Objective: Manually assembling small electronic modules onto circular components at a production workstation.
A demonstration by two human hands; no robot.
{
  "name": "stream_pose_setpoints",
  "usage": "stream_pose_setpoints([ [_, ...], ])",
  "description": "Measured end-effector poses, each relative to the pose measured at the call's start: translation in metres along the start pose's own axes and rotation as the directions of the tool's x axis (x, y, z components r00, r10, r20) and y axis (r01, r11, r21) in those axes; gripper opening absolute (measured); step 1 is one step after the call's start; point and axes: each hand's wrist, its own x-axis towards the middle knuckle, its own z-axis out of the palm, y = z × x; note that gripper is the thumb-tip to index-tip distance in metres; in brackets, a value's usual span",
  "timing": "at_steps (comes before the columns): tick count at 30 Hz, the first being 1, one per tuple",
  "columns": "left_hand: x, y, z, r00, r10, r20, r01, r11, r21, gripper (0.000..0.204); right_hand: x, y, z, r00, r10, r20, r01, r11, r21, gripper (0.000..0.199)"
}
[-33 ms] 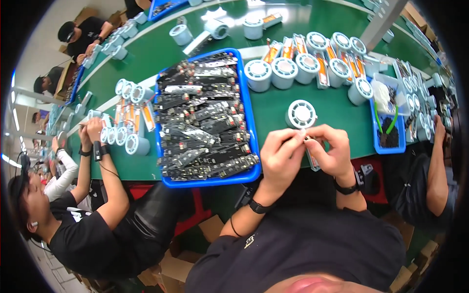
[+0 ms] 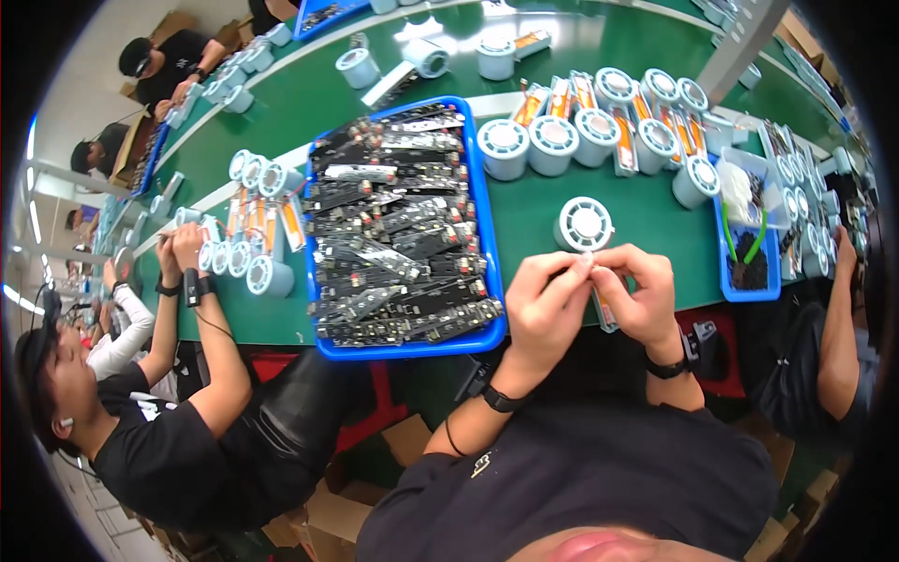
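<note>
A light-blue round housing (image 2: 585, 225) with a white slotted face stands upright on the green table, just beyond my fingers. My left hand (image 2: 546, 304) and my right hand (image 2: 640, 295) meet in front of it, thumbs and forefingers pinched together at the tips. Whatever the fingertips grip is too small and covered to make out. Below them, partly hidden by my right hand, a narrow clear-and-orange strip part (image 2: 606, 309) sticks out toward the table's near edge. Whether that strip joins the housing is hidden by my hands.
Left of my hands stands a blue tray (image 2: 498, 323) heaped with black circuit-board strips. Several light-blue housings (image 2: 552, 145) with orange-celled strips line the far side. At right is a blue bin (image 2: 752, 294) with green-handled pliers (image 2: 728, 229). Co-workers sit on both sides.
The view has shifted a little, so the table and trays appear slightly farther right and lower. My hands stay pinched together in front of the housing.
</note>
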Motion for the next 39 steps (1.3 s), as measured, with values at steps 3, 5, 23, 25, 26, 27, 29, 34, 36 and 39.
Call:
stream_pose_setpoints([
  [3,-0.004,0.002,-0.001,0.999,0.038,-0.027,-0.037,0.999,0.037,0.041,-0.003,0.001,0.006,0.997,0.054,-0.045,-0.056,0.998,-0.042,0.005],
  [5,-0.005,0.002,0.000,0.999,0.037,-0.015,-0.036,0.999,0.020,0.041,-0.005,0.004,0.005,0.996,0.069,-0.050,-0.069,0.998,0.002,0.004],
  [23,0.002,0.007,-0.003,0.972,-0.202,0.124,0.211,0.975,-0.069,0.036,0.006,0.017,-0.001,0.942,0.282,-0.183,-0.288,0.957,-0.009,0.010],
  [25,0.002,0.006,-0.002,0.971,-0.185,0.149,0.196,0.979,-0.061,0.036,0.008,0.015,0.003,0.936,0.284,-0.209,-0.284,0.958,0.035,0.011],
  [26,0.003,0.006,-0.001,0.971,-0.183,0.152,0.195,0.979,-0.064,0.036,0.009,0.015,0.005,0.930,0.287,-0.229,-0.276,0.958,0.080,0.011],
  [27,0.003,0.007,-0.001,0.970,-0.187,0.156,0.198,0.979,-0.059,0.036,0.009,0.015,0.006,0.924,0.291,-0.248,-0.267,0.955,0.127,0.012],
  [29,0.003,0.007,-0.001,0.967,-0.193,0.163,0.204,0.978,-0.048,0.036,0.008,0.016,0.005,0.927,0.282,-0.246,-0.260,0.958,0.120,0.011],
  [34,0.003,0.005,-0.001,0.968,-0.162,0.194,0.171,0.985,-0.028,0.038,0.009,0.022,0.004,0.965,0.138,-0.222,-0.137,0.990,0.020,0.010],
  [36,-0.001,0.007,-0.002,0.970,-0.152,0.192,0.158,0.987,-0.017,0.039,0.007,0.023,0.006,0.975,0.073,-0.210,-0.080,0.997,-0.023,0.011],
  [39,0.005,0.008,-0.003,0.979,-0.113,0.171,0.106,0.993,0.049,0.040,0.003,0.024,0.008,0.983,0.026,-0.180,-0.010,0.996,0.088,0.012],
])
